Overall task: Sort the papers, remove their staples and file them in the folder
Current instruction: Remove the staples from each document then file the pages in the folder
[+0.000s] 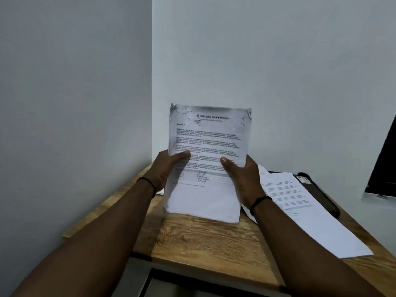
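Note:
I hold a stack of printed papers (209,138) upright above the wooden desk (205,239); its top sheet is headed "Internship Documentation" and its upper corners are creased. My left hand (169,166) grips the stack's left edge, thumb on the front. My right hand (242,176) grips the right edge the same way. The bottom edge of the stack hangs just above the desk. No staple is plainly visible. More printed sheets (300,209) lie flat on the desk to the right, partly over a dark folder (321,194).
The desk stands in a corner between two pale walls (75,103). A dark panel (383,166) leans at the far right. The desk's front edge (214,266) runs below my forearms.

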The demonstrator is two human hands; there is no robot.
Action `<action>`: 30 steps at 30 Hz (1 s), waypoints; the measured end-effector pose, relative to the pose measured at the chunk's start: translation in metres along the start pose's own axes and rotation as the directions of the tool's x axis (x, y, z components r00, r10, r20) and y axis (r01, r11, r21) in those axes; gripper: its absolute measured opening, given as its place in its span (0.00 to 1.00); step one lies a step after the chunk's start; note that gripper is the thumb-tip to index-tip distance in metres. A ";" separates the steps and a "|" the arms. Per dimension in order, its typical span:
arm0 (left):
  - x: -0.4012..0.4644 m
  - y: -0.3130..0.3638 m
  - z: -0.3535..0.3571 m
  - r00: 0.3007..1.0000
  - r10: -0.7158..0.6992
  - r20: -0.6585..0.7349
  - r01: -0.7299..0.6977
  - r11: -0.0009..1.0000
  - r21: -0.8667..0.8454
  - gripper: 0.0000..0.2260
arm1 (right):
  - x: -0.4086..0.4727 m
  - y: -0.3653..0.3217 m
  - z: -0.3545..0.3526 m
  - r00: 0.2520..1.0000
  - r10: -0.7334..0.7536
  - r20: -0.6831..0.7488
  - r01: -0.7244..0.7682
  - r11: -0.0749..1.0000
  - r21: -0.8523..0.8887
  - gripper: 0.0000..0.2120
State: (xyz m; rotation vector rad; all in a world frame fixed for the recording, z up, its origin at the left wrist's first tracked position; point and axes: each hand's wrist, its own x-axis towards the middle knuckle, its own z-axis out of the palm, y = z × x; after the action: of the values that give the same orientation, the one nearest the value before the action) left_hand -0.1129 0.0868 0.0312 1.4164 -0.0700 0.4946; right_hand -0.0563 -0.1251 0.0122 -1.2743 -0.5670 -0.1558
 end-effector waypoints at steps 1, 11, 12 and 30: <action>0.003 0.003 0.000 1.000 0.021 -0.012 -0.021 1.000 0.011 0.15 | 0.004 -0.002 0.002 1.000 -0.013 -0.002 0.013 1.000 -0.008 0.24; -0.014 -0.040 -0.018 0.993 -0.103 -0.052 0.104 0.994 0.022 0.10 | -0.003 0.053 -0.001 0.995 0.095 0.006 -0.093 0.989 -0.118 0.26; -0.011 -0.037 -0.021 0.992 -0.107 -0.061 0.108 0.994 0.011 0.11 | 0.004 0.055 0.003 0.993 0.112 -0.034 -0.116 0.982 -0.151 0.22; 0.038 -0.065 -0.143 0.896 -0.158 -0.416 0.444 0.356 0.822 0.06 | 0.029 0.115 0.089 0.918 0.391 -0.069 -0.277 0.506 -0.817 0.13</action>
State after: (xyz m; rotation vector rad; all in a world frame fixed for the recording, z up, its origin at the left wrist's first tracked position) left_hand -0.0899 0.2300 -0.0405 2.3708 0.8292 0.3995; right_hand -0.0122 -0.0015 -0.0569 -2.3175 -0.3235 0.0061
